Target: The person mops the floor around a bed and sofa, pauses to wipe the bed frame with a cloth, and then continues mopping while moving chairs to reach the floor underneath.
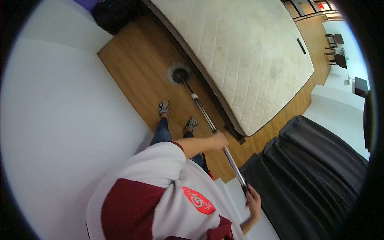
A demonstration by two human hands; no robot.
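A spin mop with a long metal handle [206,116] slants across the view. Its round dark head with a pale fringe [180,75] rests on the wooden floor, between the bed and the white wall. My left hand [219,141] is closed around the middle of the handle, slightly blurred. Lower right, my right hand [253,201] grips the dark upper end of the handle, some fingers hidden. My feet in patterned shoes [164,107] stand on the floor near the mop head.
A bare quilted mattress [240,60] on a low bed base lies beside the mop, with a black strip-like object [301,46] on it. A dark curtain or cloth [308,180] hangs at the right. The white wall [60,132] is close on the left. Chairs [338,60] stand far right.
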